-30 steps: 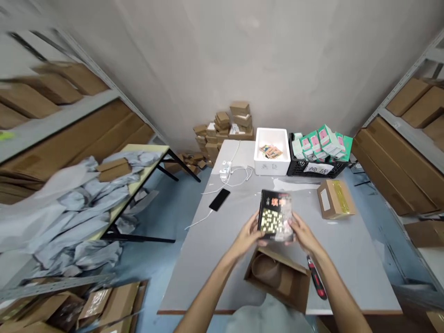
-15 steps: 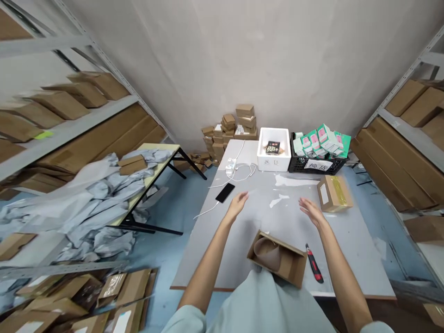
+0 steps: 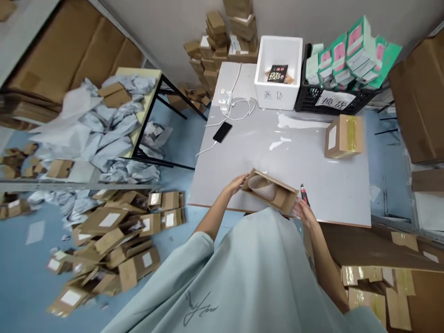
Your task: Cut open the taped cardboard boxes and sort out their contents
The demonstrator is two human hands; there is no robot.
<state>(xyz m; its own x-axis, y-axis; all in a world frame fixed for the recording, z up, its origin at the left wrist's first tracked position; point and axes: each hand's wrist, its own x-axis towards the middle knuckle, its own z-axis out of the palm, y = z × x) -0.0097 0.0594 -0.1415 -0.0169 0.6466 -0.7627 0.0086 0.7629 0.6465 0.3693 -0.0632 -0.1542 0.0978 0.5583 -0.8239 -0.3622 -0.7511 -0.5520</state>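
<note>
Hands [image 3: 237, 184] moved onto the open brown carton [image 3: 283, 198].

Parcel storeroom, heaped cardboard boxes [image 3: 108, 219], grey plastic bags [image 3: 116, 127], taped carton [image 3: 342, 136]

Crate [image 3: 308, 99] sign [image 3: 336, 100]: read 换货.
White box [image 3: 291, 95]: bore two unclear characters.
Book [image 3: 278, 73]: print was too small.
Shirt [image 3: 243, 259]: script was illegible.

Head-worn camera, wide view, facing forward and steeply down from above wearer's shirt [image 3: 263, 268]. Shirt nearest, filling lower middle; left hand [image 3: 237, 184] and right hand [image 3: 304, 212] at mid-frame; table [image 3: 249, 145] just beyond; wall [image 3: 284, 18] behind, cut by top edge.
</note>
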